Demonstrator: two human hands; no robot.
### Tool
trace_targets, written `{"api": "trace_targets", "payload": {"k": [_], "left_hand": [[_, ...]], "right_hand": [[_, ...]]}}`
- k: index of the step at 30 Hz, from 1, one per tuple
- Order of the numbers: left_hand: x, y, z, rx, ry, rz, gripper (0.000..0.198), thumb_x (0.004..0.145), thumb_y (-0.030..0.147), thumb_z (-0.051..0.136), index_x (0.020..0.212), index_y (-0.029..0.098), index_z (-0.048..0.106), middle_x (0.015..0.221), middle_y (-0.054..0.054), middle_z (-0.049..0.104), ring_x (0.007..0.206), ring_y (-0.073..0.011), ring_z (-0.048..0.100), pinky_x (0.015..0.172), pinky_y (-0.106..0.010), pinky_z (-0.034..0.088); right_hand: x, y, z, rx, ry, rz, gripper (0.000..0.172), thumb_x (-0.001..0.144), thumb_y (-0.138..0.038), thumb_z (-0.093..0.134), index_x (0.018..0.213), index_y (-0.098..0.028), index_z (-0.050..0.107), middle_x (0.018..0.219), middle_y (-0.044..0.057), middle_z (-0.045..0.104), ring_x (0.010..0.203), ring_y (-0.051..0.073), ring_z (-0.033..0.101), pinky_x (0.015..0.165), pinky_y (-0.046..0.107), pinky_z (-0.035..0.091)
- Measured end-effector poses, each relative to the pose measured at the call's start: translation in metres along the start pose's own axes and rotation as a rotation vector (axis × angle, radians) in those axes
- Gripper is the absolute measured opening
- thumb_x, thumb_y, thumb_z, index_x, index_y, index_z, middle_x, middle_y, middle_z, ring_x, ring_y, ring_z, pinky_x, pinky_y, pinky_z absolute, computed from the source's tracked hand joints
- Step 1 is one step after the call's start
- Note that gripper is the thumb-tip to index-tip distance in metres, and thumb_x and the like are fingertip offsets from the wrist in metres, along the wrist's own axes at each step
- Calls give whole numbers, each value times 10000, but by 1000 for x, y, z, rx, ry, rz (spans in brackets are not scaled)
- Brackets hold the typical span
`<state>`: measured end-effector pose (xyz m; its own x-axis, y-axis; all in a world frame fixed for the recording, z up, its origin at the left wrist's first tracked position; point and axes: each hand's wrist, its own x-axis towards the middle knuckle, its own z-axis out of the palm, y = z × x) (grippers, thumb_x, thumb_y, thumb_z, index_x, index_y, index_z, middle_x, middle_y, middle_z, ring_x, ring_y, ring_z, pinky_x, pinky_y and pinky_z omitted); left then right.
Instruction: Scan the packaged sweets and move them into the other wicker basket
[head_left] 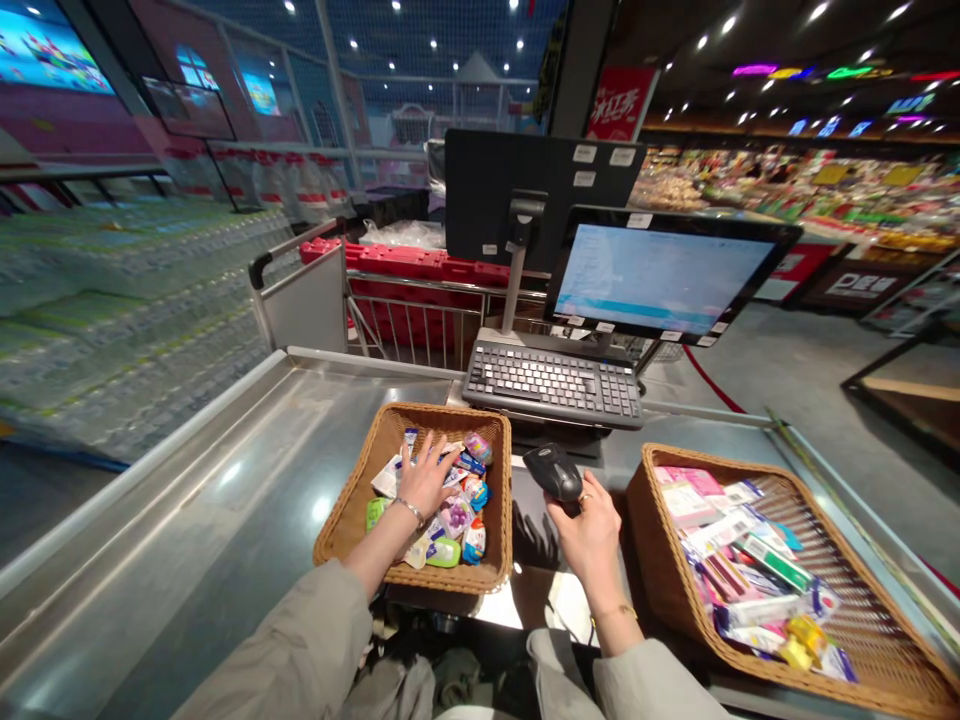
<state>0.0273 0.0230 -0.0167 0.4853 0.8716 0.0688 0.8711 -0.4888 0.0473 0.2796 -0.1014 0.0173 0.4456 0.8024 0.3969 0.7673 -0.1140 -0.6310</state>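
Observation:
My left hand reaches into the left wicker basket, fingers spread over small packaged sweets. Around it lie a purple-fruit package, blue and white wrapped items and a green item. My right hand is wrapped round the handle of a black barcode scanner, held between the two baskets. At the right, the other wicker basket holds a heap of packages, among them a green and white box and a yellow wrapped item.
Beyond the baskets stand a black keyboard, a lit monitor and a dark screen back. The metal counter has raised edges. A shopping cart stands behind it; stacked bottles are at the left.

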Motion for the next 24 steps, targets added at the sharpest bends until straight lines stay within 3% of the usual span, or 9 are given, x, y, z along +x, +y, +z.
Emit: {"api": "trace_targets", "payload": {"k": [6,17,24], "left_hand": [[22,6,3,15,18,36,648,811,331,714,1409,314,465,1499,-112,470,1419,-313,363,1151,-671,113],[57,17,23,69,63,110,545,827,295,674,1350,287,521,1449,-107,514,1318,-314,448,1155,-595,179],[66,23,32,126,85,157,379,918,183,490,1276,270,578,1379,-90,568,1264,-293,473,1144,-565,218]], "right_hand": [[5,-8,3,-4,-9,5,263,762,-353,573,891,-168,708,1065,122,725,1249,314,532,1045,483,391],[11,-7,8,-29,-6,-1,279,757,-329,587,940,-160,713,1095,134,717,1243,313,536,1034,486,397],[13,-4,8,-37,10,8,232,741,-288,593,911,-176,705,1116,117,713,1247,309,539,1029,482,406]]}}
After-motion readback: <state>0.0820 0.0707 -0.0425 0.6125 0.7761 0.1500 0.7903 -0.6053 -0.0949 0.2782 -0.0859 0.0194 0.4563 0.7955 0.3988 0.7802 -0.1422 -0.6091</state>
